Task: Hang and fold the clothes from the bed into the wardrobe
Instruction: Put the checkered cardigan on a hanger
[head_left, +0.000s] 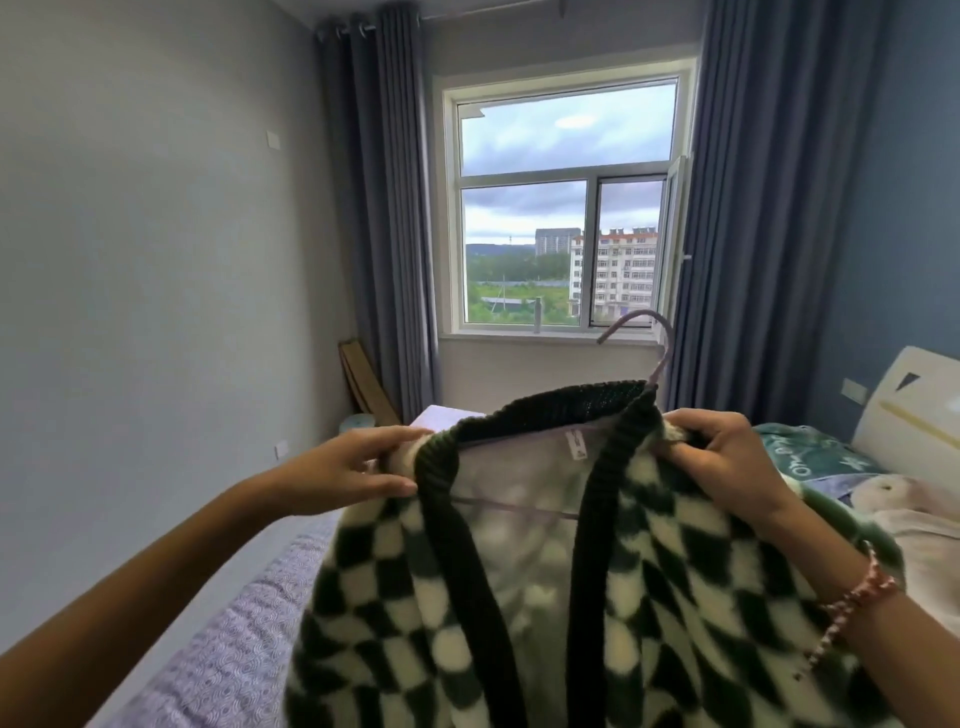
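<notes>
- Our left hand (353, 462) pinches one shoulder of the green-and-cream checked cardigan (691, 571) between thumb and nearly straight fingers.
- Our right hand (727, 452) grips the other shoulder, with the fingers curled tight into the knit.
- The cardigan hangs open between both hands, held up over the bed (234, 649) and facing the window (566, 208).
- A purple hanger (661, 364) sits inside the cardigan, and its hook rises above the dark collar.

One window (566, 208). Flanking the window, two grey-blue curtains (384, 208). Below the window: one checkered cardigan (675, 597), one lilac hanger (661, 340), two hands, a left hand (348, 467) and a right hand (727, 452), one beaded bracelet (857, 597), one bed (234, 649), one headboard (914, 410).
</notes>
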